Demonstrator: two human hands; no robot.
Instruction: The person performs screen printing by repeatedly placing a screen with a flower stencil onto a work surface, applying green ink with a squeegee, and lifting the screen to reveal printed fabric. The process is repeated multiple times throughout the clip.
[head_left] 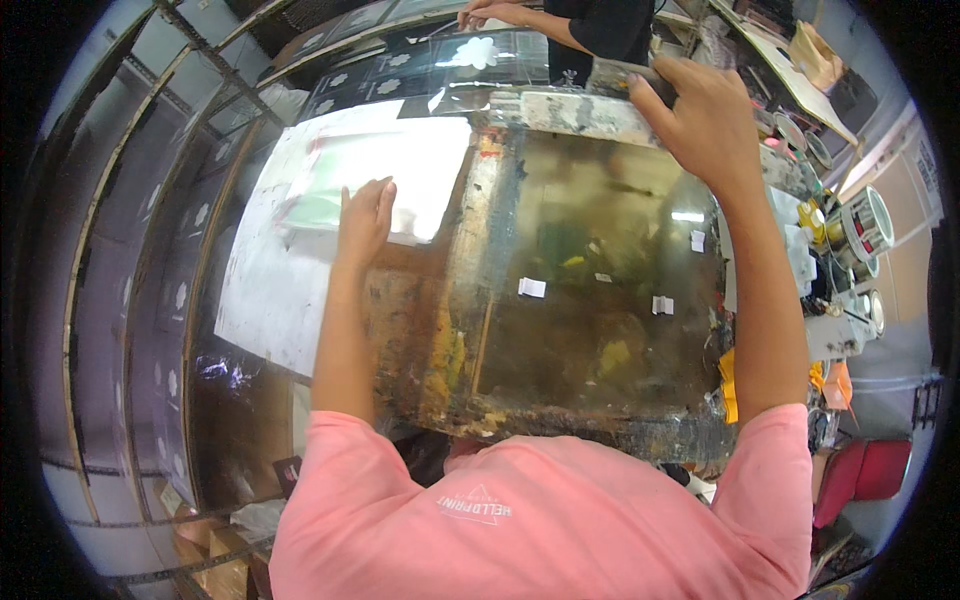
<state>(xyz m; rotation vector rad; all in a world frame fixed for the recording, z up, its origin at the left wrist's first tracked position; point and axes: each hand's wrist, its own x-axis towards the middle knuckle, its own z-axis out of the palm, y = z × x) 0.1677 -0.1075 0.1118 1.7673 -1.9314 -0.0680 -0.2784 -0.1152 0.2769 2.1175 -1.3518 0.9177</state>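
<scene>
My left hand [367, 218] is over the right part of a bright white sheet [425, 150], fingers stretched out and apart, touching or just above it. Faint green and pink patches show on the sheet, which lies on larger white paper [265, 265]. My right hand [705, 120] is raised at the far right corner of a glass-like work surface [560, 340], its fingers curled round a greyish-brown edge or bar [615, 76]; what that belongs to is hard to make out. Small white folded tabs [532, 288] sit on the shiny surface.
A paint-stained border [465, 290] frames the work surface. Metal racks [140, 240] stand at left. Paint tins [862, 222] and orange cloth [729, 385] are at right, with a red chair [865, 480] below. Across the table, another person's arm [540, 22] reaches over dark printed sheets [400, 80].
</scene>
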